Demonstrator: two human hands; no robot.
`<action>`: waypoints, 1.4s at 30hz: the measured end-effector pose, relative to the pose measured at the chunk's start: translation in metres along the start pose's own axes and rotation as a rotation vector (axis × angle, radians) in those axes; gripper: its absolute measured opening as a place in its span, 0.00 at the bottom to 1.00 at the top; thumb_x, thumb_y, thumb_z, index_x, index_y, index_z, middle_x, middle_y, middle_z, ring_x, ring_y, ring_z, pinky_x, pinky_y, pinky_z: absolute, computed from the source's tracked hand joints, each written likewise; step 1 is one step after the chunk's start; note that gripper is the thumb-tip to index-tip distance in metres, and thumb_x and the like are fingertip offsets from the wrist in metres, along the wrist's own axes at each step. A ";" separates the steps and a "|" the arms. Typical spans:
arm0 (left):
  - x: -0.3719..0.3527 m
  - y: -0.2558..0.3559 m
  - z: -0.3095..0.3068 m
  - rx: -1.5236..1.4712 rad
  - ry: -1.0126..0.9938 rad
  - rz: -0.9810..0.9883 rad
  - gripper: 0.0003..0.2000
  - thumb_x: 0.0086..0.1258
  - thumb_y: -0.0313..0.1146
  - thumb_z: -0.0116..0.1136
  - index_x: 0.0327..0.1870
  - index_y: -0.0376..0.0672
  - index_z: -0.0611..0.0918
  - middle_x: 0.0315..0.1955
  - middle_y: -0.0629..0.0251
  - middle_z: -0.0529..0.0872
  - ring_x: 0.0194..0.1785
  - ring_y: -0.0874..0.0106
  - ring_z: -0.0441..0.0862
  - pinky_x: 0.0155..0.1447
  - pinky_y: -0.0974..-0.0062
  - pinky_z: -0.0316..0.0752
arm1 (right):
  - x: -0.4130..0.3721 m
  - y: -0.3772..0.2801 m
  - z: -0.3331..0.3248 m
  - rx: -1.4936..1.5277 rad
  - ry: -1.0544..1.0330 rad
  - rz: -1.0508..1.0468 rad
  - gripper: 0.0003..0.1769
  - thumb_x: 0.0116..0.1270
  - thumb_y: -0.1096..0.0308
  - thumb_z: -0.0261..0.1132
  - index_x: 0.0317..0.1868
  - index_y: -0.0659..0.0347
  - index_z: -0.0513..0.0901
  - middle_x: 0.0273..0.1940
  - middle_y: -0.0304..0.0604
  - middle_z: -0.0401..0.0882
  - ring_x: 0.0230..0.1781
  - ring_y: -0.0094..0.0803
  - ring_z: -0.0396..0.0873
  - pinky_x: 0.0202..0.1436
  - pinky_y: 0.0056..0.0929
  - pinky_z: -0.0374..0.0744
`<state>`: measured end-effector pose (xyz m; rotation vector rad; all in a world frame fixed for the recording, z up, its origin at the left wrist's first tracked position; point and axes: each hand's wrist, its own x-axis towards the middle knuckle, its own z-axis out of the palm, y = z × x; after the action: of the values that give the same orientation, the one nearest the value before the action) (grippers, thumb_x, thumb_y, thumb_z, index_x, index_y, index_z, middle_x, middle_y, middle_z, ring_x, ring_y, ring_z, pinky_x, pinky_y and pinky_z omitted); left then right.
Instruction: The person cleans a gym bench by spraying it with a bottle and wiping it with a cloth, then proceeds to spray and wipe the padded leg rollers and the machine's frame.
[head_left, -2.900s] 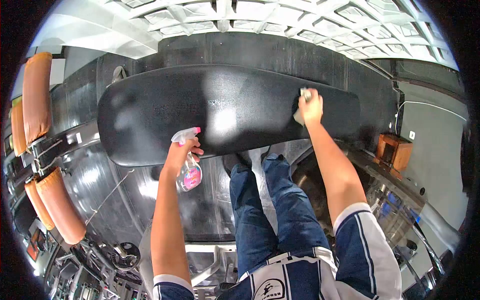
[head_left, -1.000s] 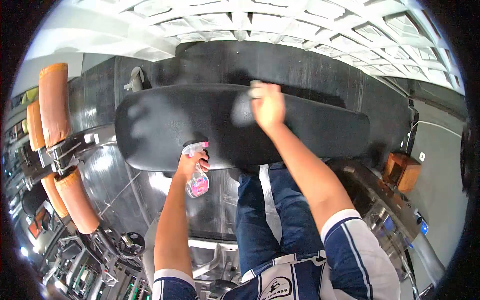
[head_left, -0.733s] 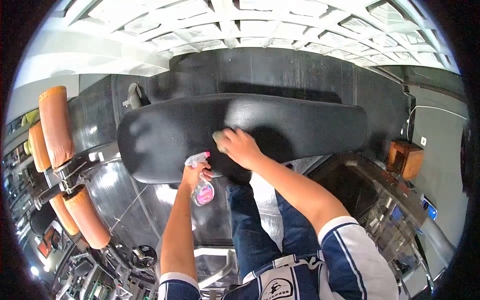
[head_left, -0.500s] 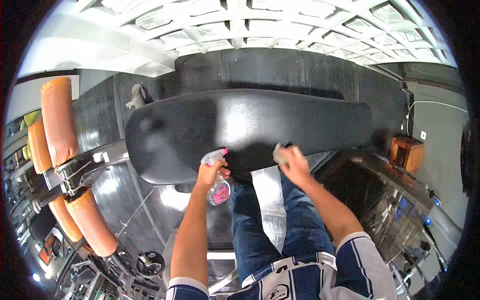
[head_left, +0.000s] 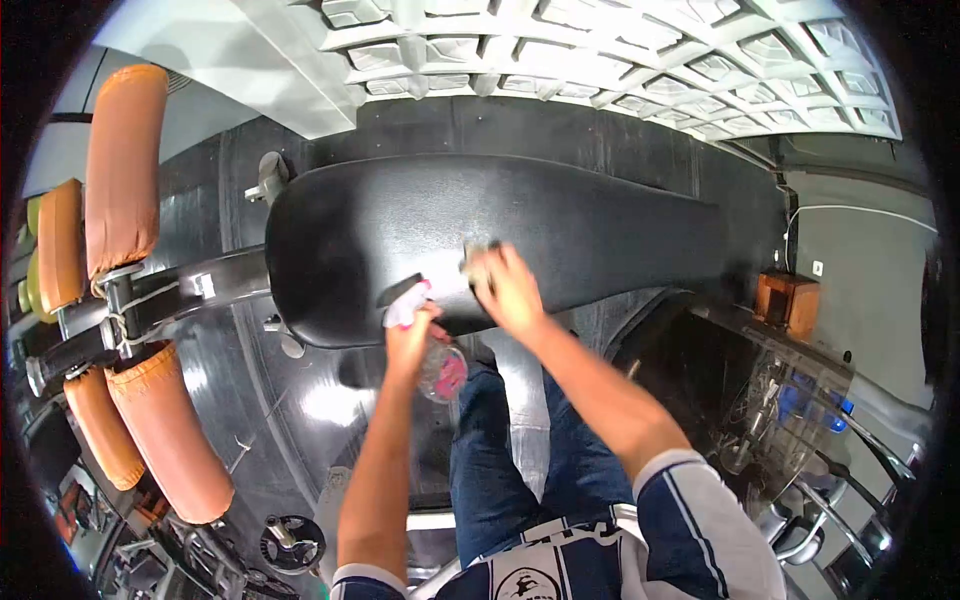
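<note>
In my left hand [head_left: 408, 345] is a clear spray bottle [head_left: 443, 373] with a pink-and-white trigger head and a pink label, its nozzle tilted over the near edge of the bench pad. My fingers wrap round its neck. My right hand [head_left: 507, 290] is closed on a small pale cloth [head_left: 470, 258], mostly hidden by the fingers, and rests it against the middle of the pad. The long black padded bench [head_left: 600, 225] stretches across in front of me, wide at the left and narrower to the right, with a bright shine near my hands.
Orange-brown foam rollers [head_left: 127, 170] on a metal frame stand at the left, with a black wheel-shaped knob [head_left: 292, 545] below. A wooden box [head_left: 787, 300] sits by the right wall. A white patterned wall [head_left: 560, 60] rises behind the bench. A transparent panel [head_left: 790, 415] stands at lower right.
My right hand has swept the cloth left and farther up onto the pad. My left hand with the spray bottle has shifted slightly left. The view has moved a little too.
</note>
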<state>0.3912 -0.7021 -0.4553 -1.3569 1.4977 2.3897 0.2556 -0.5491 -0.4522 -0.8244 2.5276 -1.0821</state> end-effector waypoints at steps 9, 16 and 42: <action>0.025 0.083 -0.063 0.142 0.020 -0.152 0.15 0.67 0.42 0.60 0.46 0.41 0.78 0.32 0.65 0.82 0.22 0.73 0.79 0.33 0.65 0.83 | -0.037 0.098 -0.053 -0.190 0.287 0.160 0.21 0.60 0.74 0.63 0.55 0.58 0.76 0.49 0.56 0.75 0.51 0.55 0.77 0.58 0.47 0.77; 0.031 0.085 -0.061 0.116 0.072 -0.271 0.12 0.67 0.38 0.59 0.44 0.40 0.79 0.32 0.65 0.83 0.22 0.72 0.80 0.28 0.68 0.79 | 0.129 0.064 -0.028 -0.213 0.326 0.213 0.18 0.59 0.64 0.66 0.51 0.53 0.79 0.47 0.52 0.76 0.48 0.54 0.79 0.52 0.50 0.80; 0.027 0.086 -0.059 0.145 0.062 -0.198 0.14 0.65 0.44 0.59 0.39 0.40 0.80 0.21 0.62 0.79 0.21 0.67 0.79 0.31 0.67 0.80 | 0.112 -0.066 0.046 -0.010 -0.137 -0.056 0.16 0.57 0.66 0.66 0.47 0.51 0.79 0.43 0.50 0.74 0.45 0.52 0.79 0.48 0.49 0.81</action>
<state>0.3767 -0.8034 -0.4207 -1.4820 1.4420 2.0975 0.2123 -0.6796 -0.4386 -0.9430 2.4120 -0.9947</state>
